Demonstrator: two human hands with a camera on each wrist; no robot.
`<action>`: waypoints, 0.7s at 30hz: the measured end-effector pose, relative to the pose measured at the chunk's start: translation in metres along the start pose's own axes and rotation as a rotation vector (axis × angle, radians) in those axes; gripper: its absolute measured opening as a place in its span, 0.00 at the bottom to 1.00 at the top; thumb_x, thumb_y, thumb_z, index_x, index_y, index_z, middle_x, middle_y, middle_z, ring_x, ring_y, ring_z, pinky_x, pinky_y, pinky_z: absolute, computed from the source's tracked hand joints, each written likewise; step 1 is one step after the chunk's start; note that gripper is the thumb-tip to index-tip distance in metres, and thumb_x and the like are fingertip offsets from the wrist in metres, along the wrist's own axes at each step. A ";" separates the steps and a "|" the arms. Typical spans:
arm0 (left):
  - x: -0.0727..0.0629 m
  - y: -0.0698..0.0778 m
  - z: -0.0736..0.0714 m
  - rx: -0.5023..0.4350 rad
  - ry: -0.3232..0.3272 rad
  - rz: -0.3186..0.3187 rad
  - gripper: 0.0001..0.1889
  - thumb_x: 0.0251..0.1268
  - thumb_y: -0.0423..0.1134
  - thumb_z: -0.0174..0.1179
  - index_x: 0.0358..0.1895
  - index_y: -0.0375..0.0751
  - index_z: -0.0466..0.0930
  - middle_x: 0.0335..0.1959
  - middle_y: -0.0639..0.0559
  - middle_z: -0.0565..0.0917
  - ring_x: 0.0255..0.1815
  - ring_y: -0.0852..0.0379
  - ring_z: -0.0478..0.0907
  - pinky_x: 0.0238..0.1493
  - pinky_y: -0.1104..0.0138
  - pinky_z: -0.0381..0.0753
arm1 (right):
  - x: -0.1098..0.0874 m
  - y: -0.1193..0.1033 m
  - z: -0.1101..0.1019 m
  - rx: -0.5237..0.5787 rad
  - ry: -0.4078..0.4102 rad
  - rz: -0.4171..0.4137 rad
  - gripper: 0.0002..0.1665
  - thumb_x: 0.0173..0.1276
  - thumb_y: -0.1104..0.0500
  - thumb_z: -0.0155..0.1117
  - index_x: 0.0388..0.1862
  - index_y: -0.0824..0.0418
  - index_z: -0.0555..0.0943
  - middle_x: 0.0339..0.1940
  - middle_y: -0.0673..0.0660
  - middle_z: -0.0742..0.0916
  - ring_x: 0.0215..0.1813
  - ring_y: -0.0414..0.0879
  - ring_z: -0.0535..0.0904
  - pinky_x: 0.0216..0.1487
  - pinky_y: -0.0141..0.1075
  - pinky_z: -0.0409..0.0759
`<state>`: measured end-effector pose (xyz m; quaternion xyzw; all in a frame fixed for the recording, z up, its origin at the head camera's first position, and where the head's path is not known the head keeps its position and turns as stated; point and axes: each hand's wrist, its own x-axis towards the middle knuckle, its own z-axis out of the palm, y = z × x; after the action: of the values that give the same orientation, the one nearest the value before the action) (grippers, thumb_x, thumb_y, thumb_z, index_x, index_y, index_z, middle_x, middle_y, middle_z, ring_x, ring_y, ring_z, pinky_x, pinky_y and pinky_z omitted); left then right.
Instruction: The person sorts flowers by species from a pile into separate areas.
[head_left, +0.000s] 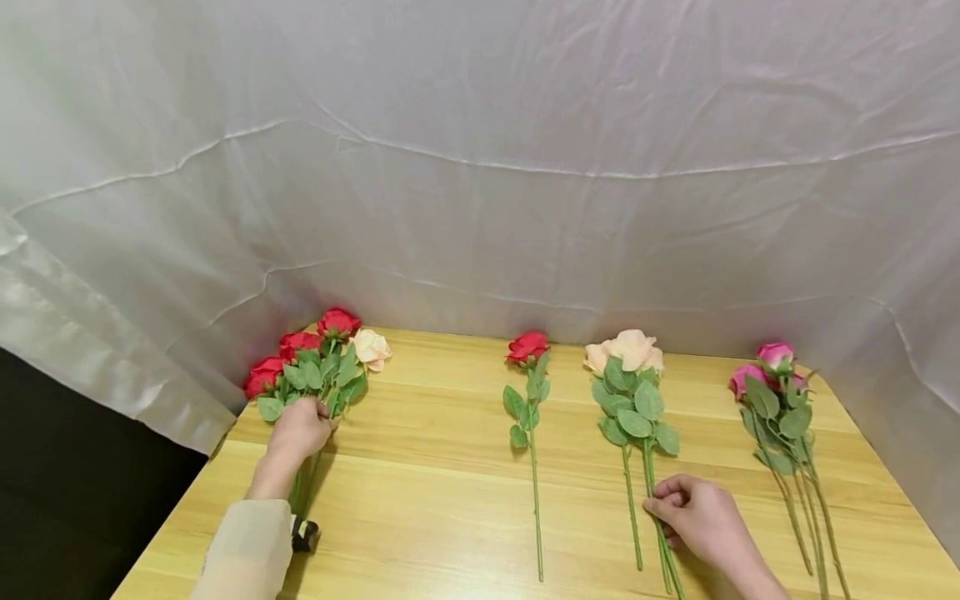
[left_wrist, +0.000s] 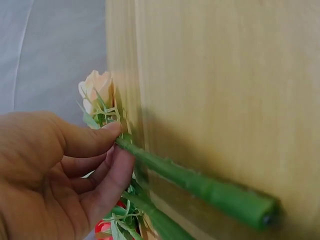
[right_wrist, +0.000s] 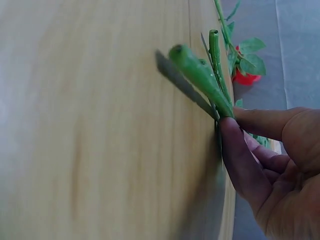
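On the left, my left hand pinches a green stem between thumb and finger. That stem runs up toward a single peach rose, beside several red roses; their leaves hide where the stems cross. My right hand pinches a stem of the peach roses right of the middle. Another stem of that bunch lies just left of my fingers. All the flowers lie flat, blooms toward the back edge.
One red rose lies by itself mid-table. Pink roses with long stems lie at the right. Grey cloth hangs behind the wooden table. A dark area shows past the left edge.
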<state>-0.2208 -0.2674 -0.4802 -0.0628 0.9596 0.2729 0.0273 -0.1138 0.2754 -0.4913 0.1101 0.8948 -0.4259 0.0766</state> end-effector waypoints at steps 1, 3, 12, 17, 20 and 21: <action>0.000 -0.001 0.000 -0.015 0.000 0.002 0.07 0.68 0.33 0.65 0.40 0.30 0.81 0.36 0.38 0.84 0.35 0.44 0.79 0.37 0.53 0.80 | 0.000 0.000 0.000 -0.005 0.002 -0.003 0.10 0.68 0.61 0.73 0.42 0.67 0.83 0.27 0.54 0.85 0.26 0.48 0.82 0.26 0.37 0.86; -0.001 -0.002 -0.001 -0.046 0.001 0.004 0.06 0.68 0.32 0.64 0.39 0.30 0.81 0.35 0.39 0.83 0.34 0.46 0.78 0.37 0.55 0.79 | 0.000 0.000 -0.002 -0.023 0.004 -0.013 0.11 0.69 0.59 0.73 0.42 0.66 0.83 0.27 0.53 0.86 0.26 0.48 0.83 0.26 0.37 0.85; -0.007 0.002 -0.007 -0.174 -0.036 -0.033 0.12 0.69 0.33 0.64 0.48 0.26 0.80 0.46 0.33 0.83 0.43 0.43 0.79 0.44 0.54 0.80 | 0.000 -0.009 -0.011 -0.150 0.064 -0.078 0.24 0.73 0.46 0.69 0.53 0.65 0.85 0.37 0.49 0.89 0.36 0.41 0.84 0.39 0.34 0.82; -0.009 0.009 -0.011 -0.233 -0.066 -0.048 0.15 0.72 0.36 0.63 0.52 0.26 0.80 0.45 0.36 0.83 0.42 0.45 0.81 0.43 0.55 0.81 | -0.001 -0.018 -0.011 -0.020 0.083 -0.077 0.27 0.75 0.49 0.67 0.60 0.69 0.81 0.44 0.57 0.89 0.38 0.44 0.87 0.37 0.34 0.86; -0.012 0.013 -0.011 -0.308 -0.087 -0.065 0.16 0.75 0.36 0.61 0.55 0.25 0.78 0.45 0.37 0.82 0.40 0.48 0.82 0.40 0.56 0.84 | -0.003 -0.025 -0.010 0.047 0.109 -0.101 0.26 0.75 0.50 0.68 0.61 0.69 0.81 0.47 0.61 0.89 0.36 0.47 0.88 0.35 0.35 0.88; -0.013 0.015 -0.011 -0.343 -0.093 -0.071 0.16 0.75 0.35 0.61 0.56 0.24 0.78 0.45 0.36 0.81 0.39 0.49 0.82 0.40 0.56 0.85 | -0.004 -0.028 -0.009 0.053 0.123 -0.118 0.26 0.75 0.51 0.68 0.61 0.69 0.81 0.48 0.62 0.89 0.36 0.47 0.89 0.35 0.35 0.88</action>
<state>-0.2103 -0.2591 -0.4619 -0.0877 0.8938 0.4341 0.0701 -0.1177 0.2649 -0.4643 0.0853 0.8911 -0.4456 -0.0065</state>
